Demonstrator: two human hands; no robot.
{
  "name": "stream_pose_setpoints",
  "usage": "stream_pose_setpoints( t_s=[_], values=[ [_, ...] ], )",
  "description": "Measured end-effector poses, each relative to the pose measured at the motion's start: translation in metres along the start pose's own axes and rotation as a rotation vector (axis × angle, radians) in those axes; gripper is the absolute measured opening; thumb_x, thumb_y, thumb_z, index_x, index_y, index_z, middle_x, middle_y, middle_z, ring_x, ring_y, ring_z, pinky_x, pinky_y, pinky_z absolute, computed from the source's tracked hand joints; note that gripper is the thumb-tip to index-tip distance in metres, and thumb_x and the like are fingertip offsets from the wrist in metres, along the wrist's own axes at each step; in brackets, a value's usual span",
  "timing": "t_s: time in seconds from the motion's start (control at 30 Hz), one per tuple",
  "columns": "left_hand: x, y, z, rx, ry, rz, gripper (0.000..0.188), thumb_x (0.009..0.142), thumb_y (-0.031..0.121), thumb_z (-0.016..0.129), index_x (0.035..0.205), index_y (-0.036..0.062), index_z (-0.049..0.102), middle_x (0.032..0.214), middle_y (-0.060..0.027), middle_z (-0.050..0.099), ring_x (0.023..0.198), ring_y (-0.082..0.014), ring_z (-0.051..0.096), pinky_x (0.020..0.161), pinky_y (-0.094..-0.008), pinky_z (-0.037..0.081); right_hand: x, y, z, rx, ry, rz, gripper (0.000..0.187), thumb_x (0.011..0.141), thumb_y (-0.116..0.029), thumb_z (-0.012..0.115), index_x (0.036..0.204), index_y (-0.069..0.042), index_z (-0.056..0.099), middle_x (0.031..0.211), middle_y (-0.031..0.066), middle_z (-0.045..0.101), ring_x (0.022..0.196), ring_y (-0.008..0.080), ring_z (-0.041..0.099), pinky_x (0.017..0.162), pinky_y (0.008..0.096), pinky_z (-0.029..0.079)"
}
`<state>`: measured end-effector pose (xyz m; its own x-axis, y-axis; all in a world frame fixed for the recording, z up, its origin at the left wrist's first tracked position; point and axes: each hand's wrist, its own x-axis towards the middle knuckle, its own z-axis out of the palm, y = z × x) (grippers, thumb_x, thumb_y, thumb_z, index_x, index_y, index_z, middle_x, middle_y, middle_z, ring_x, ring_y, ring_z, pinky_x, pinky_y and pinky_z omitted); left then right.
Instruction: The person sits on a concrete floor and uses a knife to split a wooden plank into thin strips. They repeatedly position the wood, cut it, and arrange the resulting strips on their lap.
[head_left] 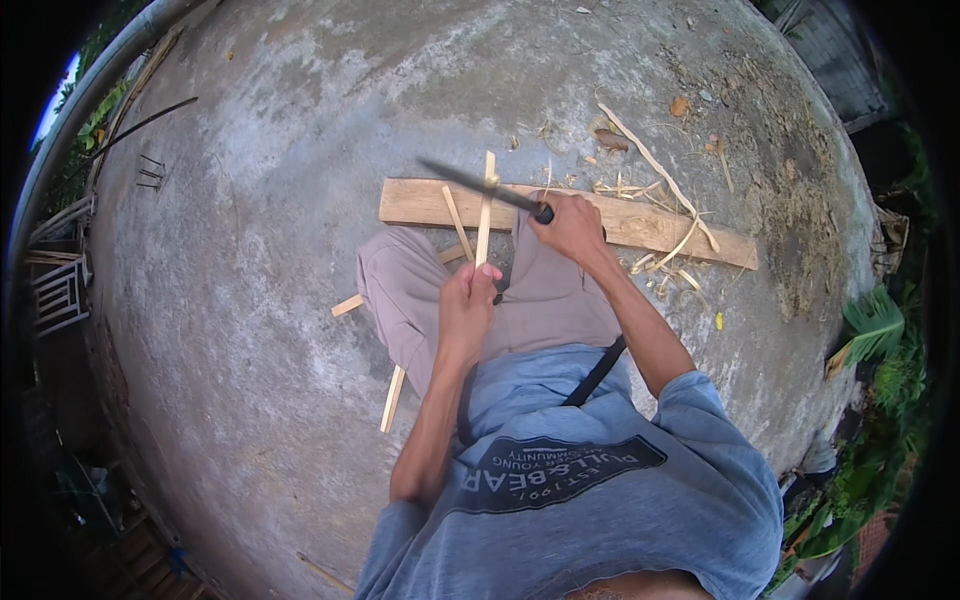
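Observation:
My left hand [468, 310] is closed around the lower end of a pale wooden strip [484, 232], which points away from me. My right hand [572, 230] grips the dark handle of a knife [462, 179]. Its long blade crosses the strip near the far end, where a small curl of wood shows; the blade is slightly blurred. Beneath both lies a thick wooden plank [408, 202], set crosswise just beyond my legs. Another thin strip [455, 218] leans against the plank beside the held one.
Curled shavings [688, 278] and a long peeled strip [650, 158] lie on the right. Further strips [393, 402] rest by my left leg, on the concrete floor [240, 300]. Thin metal rods [150, 175] stick up at far left. Plants [880, 335] edge the right side.

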<state>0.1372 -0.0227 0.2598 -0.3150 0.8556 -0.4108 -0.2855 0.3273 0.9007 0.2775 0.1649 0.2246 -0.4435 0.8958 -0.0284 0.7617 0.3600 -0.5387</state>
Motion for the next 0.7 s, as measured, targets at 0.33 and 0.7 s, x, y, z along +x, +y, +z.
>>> stream_pose_setpoints(
  t_s=[0.33,0.7],
  values=[
    [-0.002,0.002,0.01,-0.04,0.028,-0.035,0.027,0.11,0.027,0.052,0.105,0.0029,0.062,0.064,0.009,0.037,0.047,-0.0006,0.028,0.041,-0.0219,0.022,-0.025,-0.009,-0.023,-0.069,-0.203,-0.144,0.026,0.08,-0.031,0.069,0.092,-0.009,0.074,0.073,0.0202,0.068,0.072,0.0405,0.069,0.069,0.0496,0.054],
    [-0.019,-0.027,0.002,0.126,0.05,0.051,0.027,0.11,0.026,0.054,0.105,0.0012,0.063,0.066,0.0098,0.037,0.049,0.0004,0.028,0.042,-0.022,0.023,0.0,0.029,-0.048,0.064,-0.081,0.181,0.029,0.082,-0.031,0.069,0.098,-0.007,0.075,0.075,0.0183,0.071,0.079,0.0369,0.072,0.073,0.0475,0.055]
  ],
)
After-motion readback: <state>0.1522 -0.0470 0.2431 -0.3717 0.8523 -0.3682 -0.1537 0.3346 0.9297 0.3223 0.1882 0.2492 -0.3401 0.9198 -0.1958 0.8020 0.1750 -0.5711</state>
